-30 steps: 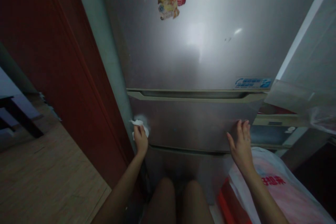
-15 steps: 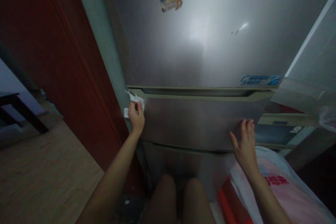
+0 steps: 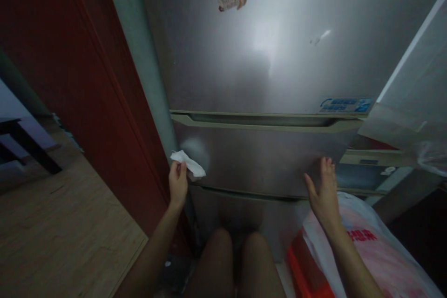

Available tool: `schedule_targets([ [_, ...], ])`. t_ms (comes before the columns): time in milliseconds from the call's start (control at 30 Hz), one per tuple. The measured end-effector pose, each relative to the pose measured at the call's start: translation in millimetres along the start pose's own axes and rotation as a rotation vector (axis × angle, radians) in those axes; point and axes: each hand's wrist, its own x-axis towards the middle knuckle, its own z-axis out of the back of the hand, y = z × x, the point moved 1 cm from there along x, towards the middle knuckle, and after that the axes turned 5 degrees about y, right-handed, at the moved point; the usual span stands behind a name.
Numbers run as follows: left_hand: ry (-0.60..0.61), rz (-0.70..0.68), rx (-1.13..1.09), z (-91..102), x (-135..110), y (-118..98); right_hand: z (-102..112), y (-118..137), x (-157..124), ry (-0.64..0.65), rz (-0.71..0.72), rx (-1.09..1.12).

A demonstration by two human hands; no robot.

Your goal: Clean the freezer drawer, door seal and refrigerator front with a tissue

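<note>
A silver fridge fills the middle of the view, with its upper door [image 3: 226, 65], a middle drawer front [image 3: 251, 158] and a lower front [image 3: 258, 216]. My left hand [image 3: 178, 184] pinches a crumpled white tissue [image 3: 190, 164] at the left edge of the middle drawer. The tissue's loose end hangs to the right, over the drawer's lower left corner. Near the right end of that drawer, my right hand [image 3: 324, 191] has its fingers stretched up, thumb apart and nothing in it. Whether its fingertips press on the drawer I cannot tell.
A red-brown door frame [image 3: 115, 116] runs down the left side. At lower right a white plastic bag with red print [image 3: 370, 242] stands beside an orange-red box [image 3: 303, 265]. Behind it is a small cabinet [image 3: 363, 174]. My knees are close to the lower front.
My left hand has moved down along the drawer's left edge with the tissue, from the upper corner to the lower. The right hand has stayed nearly in place.
</note>
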Motion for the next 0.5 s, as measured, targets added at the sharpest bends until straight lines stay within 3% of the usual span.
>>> schedule_targets([
  [133,-0.034,0.127,-0.306,6.1,-14,-32,7,60,-25,-0.002,-0.002,0.166],
  [200,-0.035,0.169,-0.411,5.5,-27,-48,9,101,-44,0.074,0.106,0.273],
  [333,-0.050,0.173,-0.251,0.5,-68,-67,7,179,-77,0.231,0.460,0.445],
  [400,-0.036,0.165,-0.157,-1.9,-91,-72,4,203,-84,0.232,0.520,0.437],
  [500,0.033,0.180,-0.099,-4.1,-123,-74,-2,216,-84,0.174,0.492,0.431],
])
